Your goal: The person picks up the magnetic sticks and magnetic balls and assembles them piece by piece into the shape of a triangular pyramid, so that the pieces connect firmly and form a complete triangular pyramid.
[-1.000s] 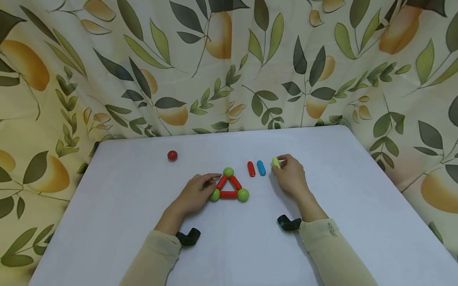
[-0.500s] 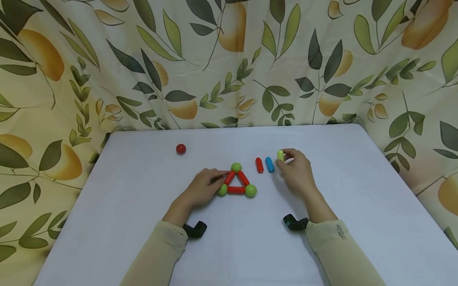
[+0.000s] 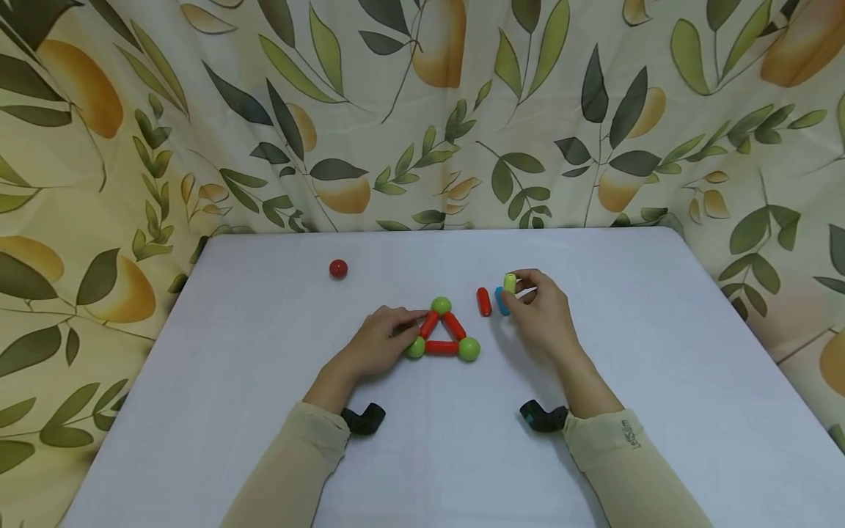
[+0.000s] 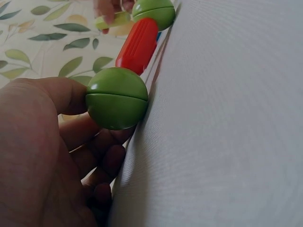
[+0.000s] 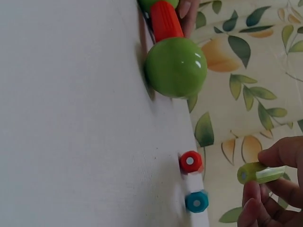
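Observation:
On the table lies a triangle of red magnetic rods (image 3: 441,348) and green balls (image 3: 469,349). My left hand (image 3: 378,342) holds its left corner, the thumb against the green ball (image 4: 117,98) and the index finger reaching along the left red rod. My right hand (image 3: 544,315) pinches a yellow-green magnetic rod (image 3: 510,283) between thumb and fingers, raised above the table; its end (image 5: 244,175) shows a silvery disc. Just below it, partly covered in the head view, lies a blue rod (image 5: 197,202). Beside that is a loose red rod (image 3: 484,302).
A dark red ball (image 3: 338,269) sits toward the back left of the white table (image 3: 264,411). Behind the table hangs a curtain (image 3: 409,147) printed with leaves and fruit. Each wrist wears a black camera (image 3: 544,416).
The right hand has lifted the yellow-green rod, tipped it more upright and brought it left over the blue rod. The left hand stays at the triangle. The head view has shifted slightly.

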`<state>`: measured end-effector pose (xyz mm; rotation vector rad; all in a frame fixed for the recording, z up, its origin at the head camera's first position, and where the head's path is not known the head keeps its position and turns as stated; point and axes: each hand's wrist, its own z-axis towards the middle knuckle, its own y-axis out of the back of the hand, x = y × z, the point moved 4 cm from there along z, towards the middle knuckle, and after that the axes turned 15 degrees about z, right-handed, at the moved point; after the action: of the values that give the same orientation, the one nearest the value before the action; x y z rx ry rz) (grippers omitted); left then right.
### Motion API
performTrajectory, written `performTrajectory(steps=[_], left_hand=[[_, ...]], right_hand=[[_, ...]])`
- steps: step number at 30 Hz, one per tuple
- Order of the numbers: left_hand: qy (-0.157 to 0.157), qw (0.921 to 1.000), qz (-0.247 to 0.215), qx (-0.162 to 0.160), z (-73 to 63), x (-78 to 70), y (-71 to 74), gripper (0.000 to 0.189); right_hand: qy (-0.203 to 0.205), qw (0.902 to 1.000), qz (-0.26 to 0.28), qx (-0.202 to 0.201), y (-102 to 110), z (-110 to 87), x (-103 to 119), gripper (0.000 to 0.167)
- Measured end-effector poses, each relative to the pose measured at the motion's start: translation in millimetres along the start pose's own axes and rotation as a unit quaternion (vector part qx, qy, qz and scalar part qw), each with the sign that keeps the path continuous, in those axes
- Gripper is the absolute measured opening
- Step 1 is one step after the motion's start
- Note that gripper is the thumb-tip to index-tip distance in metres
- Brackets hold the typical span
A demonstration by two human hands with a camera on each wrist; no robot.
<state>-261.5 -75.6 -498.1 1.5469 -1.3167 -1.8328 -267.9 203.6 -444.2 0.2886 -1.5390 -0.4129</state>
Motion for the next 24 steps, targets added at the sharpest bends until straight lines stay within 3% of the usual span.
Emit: performTrajectory(steps=[24], left_hand=[[-0.002, 1.0, -0.004, -0.002, 0.0, -0.6, 0.0, 0.037]], right_hand=[[0.073, 0.9958, 0.046, 0.032, -34.3, -13.8, 15.9, 0.027]])
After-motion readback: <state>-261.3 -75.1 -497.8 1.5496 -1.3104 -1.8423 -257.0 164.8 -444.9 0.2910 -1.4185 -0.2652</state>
